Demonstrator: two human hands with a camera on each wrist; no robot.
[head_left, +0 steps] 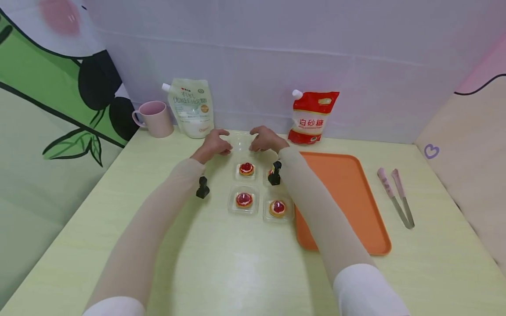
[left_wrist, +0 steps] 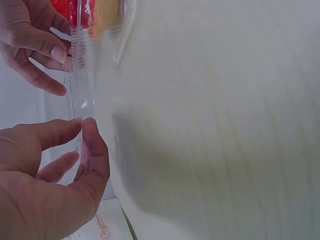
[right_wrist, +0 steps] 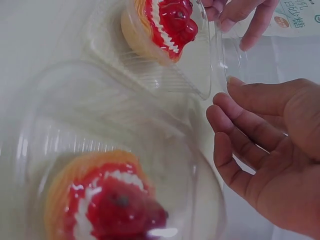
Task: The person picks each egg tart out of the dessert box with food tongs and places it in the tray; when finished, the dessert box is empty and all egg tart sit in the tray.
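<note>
My left hand (head_left: 215,144) pinches one side of a raised clear plastic lid (head_left: 240,141) between thumb and fingers. At the opposite side, my right hand (head_left: 268,139) holds the lid's edge with its fingertips, thumb at the rim in the right wrist view. Just in front of the lid, a clear box (right_wrist: 107,37) contains a fruit tart (head_left: 247,169) with red topping and white cream. Closer to me are two more boxed tarts, a left tart (head_left: 243,200) and a right tart (head_left: 278,208). Another boxed tart (right_wrist: 107,200) lies partly hidden under my right wrist.
An orange tray (head_left: 344,193) lies to the right, partly beneath my right forearm, with pink-handled tongs (head_left: 399,199) beyond it. Along the back stand a pink mug (head_left: 157,120), a pale green sugar pouch (head_left: 192,107) and a red-and-white sugar pouch (head_left: 312,117).
</note>
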